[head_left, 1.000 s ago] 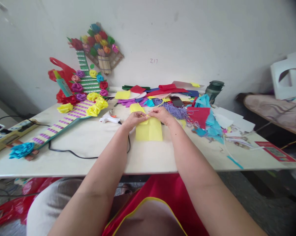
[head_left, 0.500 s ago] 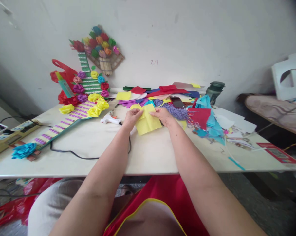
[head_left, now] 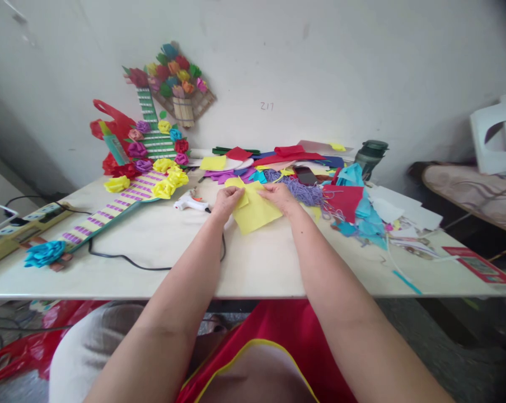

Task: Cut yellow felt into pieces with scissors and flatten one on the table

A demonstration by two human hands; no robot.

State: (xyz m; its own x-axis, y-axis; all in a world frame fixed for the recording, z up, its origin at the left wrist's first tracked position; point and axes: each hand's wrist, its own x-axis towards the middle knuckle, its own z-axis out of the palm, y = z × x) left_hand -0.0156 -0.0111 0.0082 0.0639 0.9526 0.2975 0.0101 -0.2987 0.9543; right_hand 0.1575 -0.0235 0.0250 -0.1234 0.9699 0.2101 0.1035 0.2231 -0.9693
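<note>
A yellow sheet [head_left: 255, 214], of paper or felt (I cannot tell which), is held up over the middle of the table between my hands. My left hand [head_left: 230, 200] pinches its left side, where a smaller yellow piece [head_left: 241, 197] overlaps it. At the upper right edge, my right hand [head_left: 277, 196] grips the sheet between thumb and fingers. Left of my left hand lies a white glue gun [head_left: 191, 201] with a black cord. Behind my right hand sits a heap of purple yarn [head_left: 301, 189].
A flower-trimmed striped guitar-shaped craft [head_left: 110, 208] lies at the left, near a power strip [head_left: 34, 221]. Coloured sheets [head_left: 278, 155], a phone [head_left: 305, 176] and a dark bottle [head_left: 371, 157] stand along the back. Blue and red scraps [head_left: 364, 215] cover the right side.
The yellow sheet has been spread wider, its lower right corner now reaching further right. Both hands keep their grip in nearly the same spot.
</note>
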